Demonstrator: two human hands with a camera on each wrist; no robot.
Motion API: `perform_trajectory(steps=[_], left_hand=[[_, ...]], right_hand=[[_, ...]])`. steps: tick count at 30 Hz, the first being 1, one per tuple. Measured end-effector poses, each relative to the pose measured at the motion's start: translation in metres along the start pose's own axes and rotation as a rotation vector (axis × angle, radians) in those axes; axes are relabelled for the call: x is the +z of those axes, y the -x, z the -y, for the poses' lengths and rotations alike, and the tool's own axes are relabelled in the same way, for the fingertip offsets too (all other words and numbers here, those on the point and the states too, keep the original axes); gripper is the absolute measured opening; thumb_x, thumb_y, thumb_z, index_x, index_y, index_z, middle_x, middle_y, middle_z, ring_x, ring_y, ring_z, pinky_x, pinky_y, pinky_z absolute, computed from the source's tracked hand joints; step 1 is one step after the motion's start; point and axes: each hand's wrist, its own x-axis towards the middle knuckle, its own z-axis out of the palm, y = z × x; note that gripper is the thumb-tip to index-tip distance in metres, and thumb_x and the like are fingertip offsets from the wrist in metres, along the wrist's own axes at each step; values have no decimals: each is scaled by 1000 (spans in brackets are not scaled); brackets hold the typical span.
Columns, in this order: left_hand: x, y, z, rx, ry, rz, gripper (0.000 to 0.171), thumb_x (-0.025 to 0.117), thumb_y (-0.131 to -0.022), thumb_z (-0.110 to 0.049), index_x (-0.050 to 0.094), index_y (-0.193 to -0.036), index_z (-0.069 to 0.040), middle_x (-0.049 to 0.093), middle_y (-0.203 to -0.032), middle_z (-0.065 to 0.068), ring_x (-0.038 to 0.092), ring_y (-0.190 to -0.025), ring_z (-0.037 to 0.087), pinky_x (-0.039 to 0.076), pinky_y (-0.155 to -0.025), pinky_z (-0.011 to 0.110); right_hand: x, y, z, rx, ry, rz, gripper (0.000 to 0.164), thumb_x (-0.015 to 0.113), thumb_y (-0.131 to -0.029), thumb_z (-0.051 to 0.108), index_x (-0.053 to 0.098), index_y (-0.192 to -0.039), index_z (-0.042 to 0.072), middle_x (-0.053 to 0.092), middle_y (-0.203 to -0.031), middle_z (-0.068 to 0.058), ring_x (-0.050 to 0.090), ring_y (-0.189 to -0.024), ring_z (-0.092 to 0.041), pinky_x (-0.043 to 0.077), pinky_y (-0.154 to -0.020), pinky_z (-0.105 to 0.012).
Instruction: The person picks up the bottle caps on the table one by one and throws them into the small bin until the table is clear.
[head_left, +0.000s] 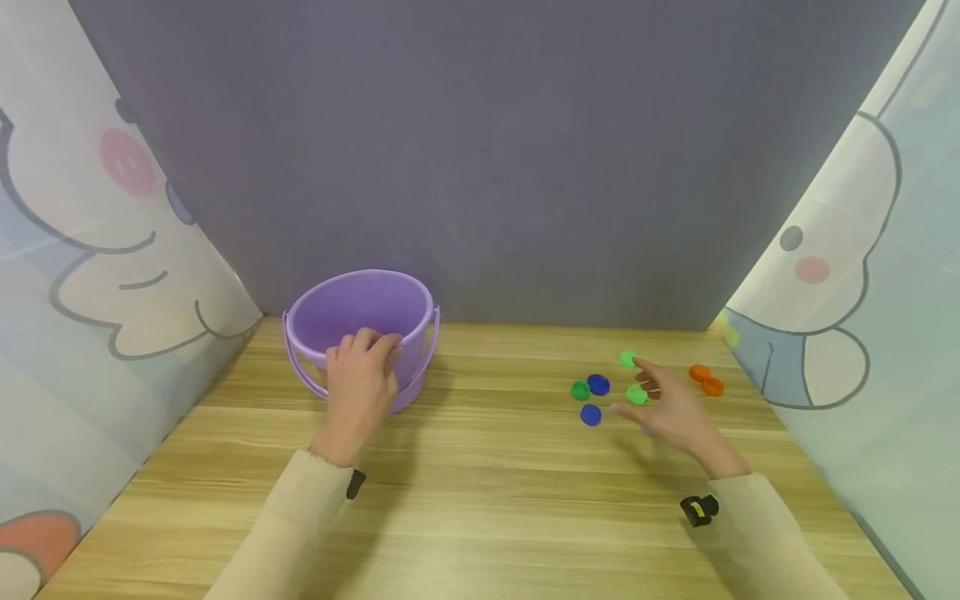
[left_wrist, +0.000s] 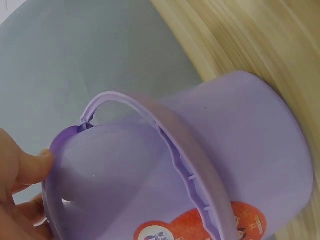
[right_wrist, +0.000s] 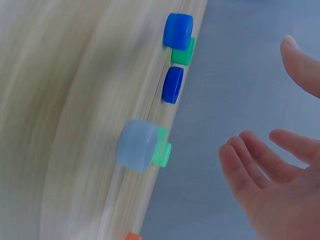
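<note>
My left hand [head_left: 358,379] grips the near rim of a purple bucket [head_left: 408,358], thumb outside and fingers over the edge. In the left wrist view the bucket [left_wrist: 250,130] shows its handle and a red sticker. My right hand [head_left: 678,412] hovers over bottle caps at the right, its fingers spread and holding nothing. Close to it lie a light green cap [head_left: 636,395], another light green cap [head_left: 627,358], a blue cap [head_left: 591,415], a second blue cap [head_left: 598,384] and a green cap [head_left: 580,390]. A pale translucent cap [right_wrist: 137,145] is mostly hidden under the hand in the head view.
Two orange caps [head_left: 701,372] lie together farther right on the wooden table [head_left: 480,500]. A grey panel [head_left: 495,167] closes off the back. Cartoon-printed curtains [head_left: 840,292] flank both sides.
</note>
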Motion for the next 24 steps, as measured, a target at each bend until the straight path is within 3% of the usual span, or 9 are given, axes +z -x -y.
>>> perform_trajectory(steps=[6, 13, 24], left_hand=[[0, 0, 2, -2, 22, 14, 15, 74, -88, -3, 75, -102, -3, 65, -91, 15, 55, -79, 37, 39, -74, 51], [-1, 0, 3, 5, 47, 20, 15, 73, -88, -2, 75, -102, -3, 64, -91, 14, 55, -80, 37, 39, -76, 52], [-2, 0, 4, 12, 55, 24, 14, 73, -88, -3, 75, -102, -3, 64, -90, 14, 55, -79, 36, 39, -76, 52]], right_hand=[[-6, -3, -7, 13, 12, -10, 90, 81, -87, 34, 35, -151, -11, 55, -129, -35, 58, -112, -52, 47, -95, -63], [-12, -2, -13, 85, 17, 9, 93, 78, -89, 43, 33, -153, -7, 55, -131, -31, 56, -116, -48, 47, -95, -61], [-19, 4, -33, 121, -18, 46, 91, 77, -90, 41, 33, -153, -8, 57, -129, -31, 57, -116, -44, 50, -94, -57]])
